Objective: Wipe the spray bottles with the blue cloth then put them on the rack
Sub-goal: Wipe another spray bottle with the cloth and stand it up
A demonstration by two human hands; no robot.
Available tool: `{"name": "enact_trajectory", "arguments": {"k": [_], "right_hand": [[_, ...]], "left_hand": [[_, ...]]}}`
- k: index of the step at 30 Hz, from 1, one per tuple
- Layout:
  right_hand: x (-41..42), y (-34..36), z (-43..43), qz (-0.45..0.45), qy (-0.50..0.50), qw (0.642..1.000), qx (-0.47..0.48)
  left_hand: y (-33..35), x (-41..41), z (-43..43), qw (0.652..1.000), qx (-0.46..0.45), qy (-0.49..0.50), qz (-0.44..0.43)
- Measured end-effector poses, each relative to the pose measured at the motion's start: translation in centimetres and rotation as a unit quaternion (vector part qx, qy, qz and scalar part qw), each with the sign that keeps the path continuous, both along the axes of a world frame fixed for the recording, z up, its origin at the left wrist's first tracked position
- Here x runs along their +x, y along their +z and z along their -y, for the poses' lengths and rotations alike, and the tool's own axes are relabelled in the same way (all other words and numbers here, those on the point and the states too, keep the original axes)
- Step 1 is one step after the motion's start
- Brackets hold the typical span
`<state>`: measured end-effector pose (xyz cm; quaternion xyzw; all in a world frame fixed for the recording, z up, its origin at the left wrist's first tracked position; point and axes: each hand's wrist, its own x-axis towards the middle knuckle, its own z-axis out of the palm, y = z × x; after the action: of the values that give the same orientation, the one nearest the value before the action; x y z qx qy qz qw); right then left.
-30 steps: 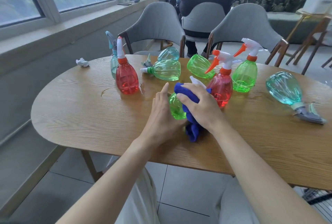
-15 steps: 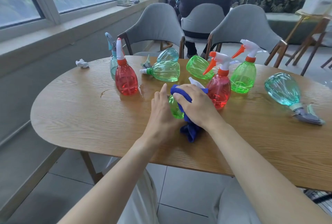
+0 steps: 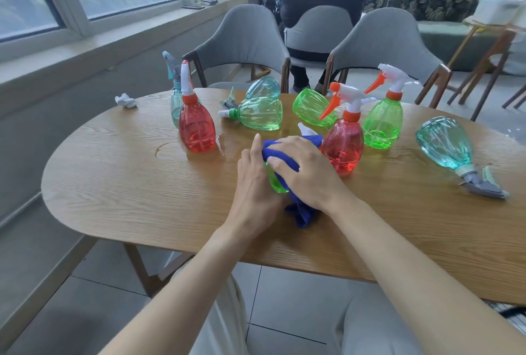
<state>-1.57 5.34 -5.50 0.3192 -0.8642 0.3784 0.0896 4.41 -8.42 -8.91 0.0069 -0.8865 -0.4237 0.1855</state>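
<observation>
My left hand (image 3: pixel 253 183) grasps the green spray bottle (image 3: pixel 275 181) on the table (image 3: pixel 128 189), right hand (image 3: pixel 308 172) fingers pressing the blue cloth (image 3: pixel 280 155) over it.

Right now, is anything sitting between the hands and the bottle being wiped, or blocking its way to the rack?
Only the blue cloth lies between the right hand and the green bottle; the left hand touches it directly. No rack is in view, so that path cannot be judged.

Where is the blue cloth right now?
In the head view it is mid-table: the blue cloth lies under the right hand, draped over a green bottle steadied by the left hand.
</observation>
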Motion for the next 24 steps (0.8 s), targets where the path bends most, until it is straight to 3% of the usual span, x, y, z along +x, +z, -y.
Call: {"name": "enact_trajectory", "arguments": {"k": [4,9,16,24], "right_hand": [[0.4,-0.7,-0.9,-0.024,0.049,0.998,0.022],[-0.5,0.2,0.0,0.073,-0.052,0.996,-0.030],[2.1,-1.6,-1.8,-0.034,0.020,0.999,0.021],[1.0,-0.3,-0.1,0.086,-0.092,0.991,-0.043]], "left_hand": [[-0.6,0.1,-0.2,1.000,0.008,0.014,-0.008],[0.0,0.0,-0.1,1.000,0.024,0.006,-0.002],[-0.9,0.3,-0.3,0.999,0.027,0.014,-0.021],[-0.6,0.5,-0.2,0.999,0.024,0.019,-0.008]]}}
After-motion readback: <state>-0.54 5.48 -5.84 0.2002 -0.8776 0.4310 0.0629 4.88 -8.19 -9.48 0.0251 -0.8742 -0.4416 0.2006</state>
